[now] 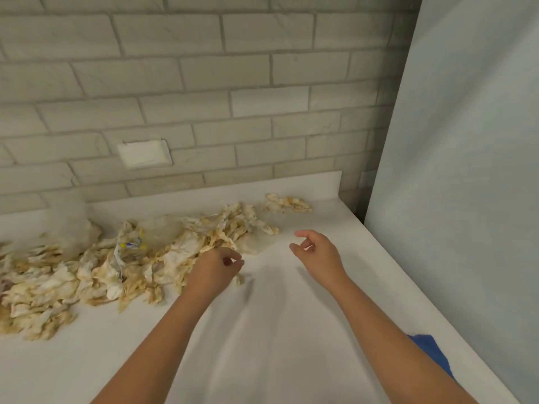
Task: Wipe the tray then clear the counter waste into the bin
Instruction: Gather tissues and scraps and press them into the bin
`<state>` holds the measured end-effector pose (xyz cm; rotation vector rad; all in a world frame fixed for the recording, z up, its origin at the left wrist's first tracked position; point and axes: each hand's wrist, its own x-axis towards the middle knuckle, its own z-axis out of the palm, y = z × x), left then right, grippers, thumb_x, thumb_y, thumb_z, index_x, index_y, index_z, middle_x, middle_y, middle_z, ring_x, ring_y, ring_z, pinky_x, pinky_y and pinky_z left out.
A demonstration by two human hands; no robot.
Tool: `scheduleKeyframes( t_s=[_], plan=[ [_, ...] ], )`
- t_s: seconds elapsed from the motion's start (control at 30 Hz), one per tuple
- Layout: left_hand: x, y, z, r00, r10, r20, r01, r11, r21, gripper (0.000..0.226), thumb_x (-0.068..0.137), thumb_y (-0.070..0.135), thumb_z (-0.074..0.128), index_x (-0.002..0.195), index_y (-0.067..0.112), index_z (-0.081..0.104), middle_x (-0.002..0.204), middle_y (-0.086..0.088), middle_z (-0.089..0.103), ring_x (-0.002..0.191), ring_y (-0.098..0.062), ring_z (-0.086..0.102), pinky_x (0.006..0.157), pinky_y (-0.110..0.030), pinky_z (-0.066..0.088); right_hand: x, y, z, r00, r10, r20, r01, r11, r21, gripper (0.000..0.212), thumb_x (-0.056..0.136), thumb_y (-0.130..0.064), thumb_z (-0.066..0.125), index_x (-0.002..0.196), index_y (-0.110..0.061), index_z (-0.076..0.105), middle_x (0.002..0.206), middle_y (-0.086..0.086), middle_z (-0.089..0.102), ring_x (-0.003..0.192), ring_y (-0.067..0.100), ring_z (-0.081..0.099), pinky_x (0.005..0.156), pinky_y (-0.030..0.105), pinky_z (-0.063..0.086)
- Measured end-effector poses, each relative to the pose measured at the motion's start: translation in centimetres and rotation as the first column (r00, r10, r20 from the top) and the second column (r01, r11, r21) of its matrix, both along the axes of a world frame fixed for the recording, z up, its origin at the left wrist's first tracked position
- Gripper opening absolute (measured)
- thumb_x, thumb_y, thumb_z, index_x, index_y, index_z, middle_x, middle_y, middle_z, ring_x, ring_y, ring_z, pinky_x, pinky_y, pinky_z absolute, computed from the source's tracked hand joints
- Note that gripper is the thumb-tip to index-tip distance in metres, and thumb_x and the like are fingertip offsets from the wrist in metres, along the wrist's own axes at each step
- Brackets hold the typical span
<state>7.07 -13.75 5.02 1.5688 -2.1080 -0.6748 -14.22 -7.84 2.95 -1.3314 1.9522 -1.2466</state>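
Waste (87, 272): stained paper scraps, heaped on counter (262, 330) from 9 to 12 o'clock; clearing apparently barely begun. Left hand (217, 263): fingers curled at heap's 3 o'clock edge, grip undeterminable. Right hand (316, 252): loosely curled, empty. Cloth (431, 354): 5 o'clock. Tray, bin: unseen.

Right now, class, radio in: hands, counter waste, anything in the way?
Left hand at waste pile edge, curled, grip unclear. Right hand open, empty. Nothing in the way; bin out of view.

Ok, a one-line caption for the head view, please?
Left hand at the edge of stained paper waste heaped on the white counter, right hand empty nearby, blue cloth by the right forearm.
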Motion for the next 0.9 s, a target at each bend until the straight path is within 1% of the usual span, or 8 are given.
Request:
scheduleKeyframes(
  t_s=[0.1, 0.2, 0.3, 0.43, 0.53, 0.7, 0.8, 0.9],
  plan=[
    [0.1, -3.7, 0.1, 0.999, 0.051, 0.02, -0.051, 0.999, -0.005, 0.018, 0.089, 0.031, 0.061, 0.1, 0.022, 0.071, 0.097, 0.002, 0.065, 0.07, -0.01, 0.057, 0.057, -0.021, 0.041, -2.8, -5.7, -0.4, 0.987, 0.016, -0.157, -0.011, 0.999, 0.034, 0.047, 0.086, -0.033, 0.065, 0.13, -0.024, 0.053, 0.119, 0.003, 0.051, 0.104, 0.017, 0.055, 0.086, 0.026, 0.043],
    [-0.2, -7.5, -0.3, 0.991, 0.115, 0.063, -0.108, 0.989, -0.105, 0.033, 0.084, 0.036, 0.067, 0.113, 0.021, 0.067, 0.113, -0.007, 0.061, 0.09, -0.019, 0.059, 0.076, -0.026, 0.045, -4.9, -11.5, -0.8, 0.939, 0.063, -0.338, -0.039, 0.996, 0.077, 0.058, 0.083, -0.038, 0.068, 0.136, -0.026, 0.048, 0.134, 0.008, 0.043, 0.123, 0.026, 0.046, 0.101, 0.034, 0.04],
    [-1.0, -10.6, -0.7, 0.969, 0.165, 0.184, -0.137, 0.978, -0.155, 0.055, 0.081, 0.052, 0.063, 0.129, 0.027, 0.055, 0.131, -0.007, 0.047, 0.12, -0.025, 0.044, 0.098, -0.035, 0.038, -6.1, -17.0, -1.7, 0.806, 0.17, -0.567, -0.056, 0.975, 0.213, 0.071, 0.079, -0.053, 0.065, 0.14, -0.03, 0.039, 0.137, 0.008, 0.037, 0.127, 0.029, 0.039, 0.103, 0.04, 0.036],
    [-2.4, -13.1, -2.2, 0.939, 0.02, 0.344, -0.004, 0.999, -0.047, 0.07, 0.08, 0.063, 0.056, 0.142, 0.038, 0.035, 0.146, -0.004, 0.029, 0.135, -0.026, 0.027, 0.108, -0.039, 0.03, -6.6, -22.4, -4.2, 0.725, 0.318, -0.612, -0.101, 0.927, 0.362, 0.084, 0.071, -0.07, 0.06, 0.142, -0.037, 0.03, 0.144, 0.009, 0.029, 0.135, 0.032, 0.027, 0.107, 0.052, 0.029],
    [-3.0, -14.0, -4.2, 0.917, -0.071, 0.392, 0.032, 0.994, 0.104, 0.071, 0.08, 0.063, 0.056, 0.142, 0.039, 0.034, 0.151, -0.002, 0.024, 0.137, -0.027, 0.026, 0.11, -0.042, 0.031, -6.2, -24.4, -5.9, 0.715, 0.299, -0.632, -0.097, 0.938, 0.334, 0.087, 0.068, -0.078, 0.054, 0.142, -0.038, 0.031, 0.142, 0.009, 0.033, 0.131, 0.034, 0.034, 0.101, 0.048, 0.039],
    [-3.3, -14.6, -6.3, 0.923, -0.041, 0.383, 0.007, 0.996, 0.091, 0.059, 0.085, 0.052, 0.058, 0.139, 0.034, 0.041, 0.15, -0.003, 0.028, 0.137, -0.028, 0.026, 0.106, -0.037, 0.033, -5.9, -26.4, -7.8, 0.58, 0.202, -0.789, -0.08, 0.978, 0.191, 0.064, 0.075, -0.066, 0.059, 0.123, -0.025, 0.057, 0.116, 0.015, 0.053, 0.109, 0.036, 0.05, 0.085, 0.042, 0.048],
    [-3.2, -15.1, -6.9, 0.955, 0.0, 0.296, -0.012, 0.999, 0.04, 0.054, 0.084, 0.051, 0.061, 0.132, 0.028, 0.051, 0.14, -0.004, 0.04, 0.128, -0.027, 0.04, 0.098, -0.035, 0.04, -6.3, -27.2, -8.4, 0.593, 0.171, -0.787, -0.1, 0.985, 0.139, 0.038, 0.08, -0.043, 0.068, 0.098, -0.01, 0.067, 0.097, 0.023, 0.056, 0.088, 0.04, 0.058, 0.067, 0.042, 0.051],
    [-2.9, -15.2, -7.0, 0.988, 0.064, 0.139, -0.071, 0.997, 0.044, 0.056, 0.084, 0.054, 0.059, 0.13, 0.022, 0.055, 0.128, -0.002, 0.048, 0.115, -0.023, 0.052, 0.091, -0.031, 0.045, -6.2, -27.3, -8.4, 0.639, 0.185, -0.747, -0.133, 0.983, 0.129, 0.03, 0.088, -0.029, 0.063, 0.101, -0.002, 0.064, 0.103, 0.027, 0.054, 0.088, 0.042, 0.059, 0.067, 0.041, 0.049]
  ],
)
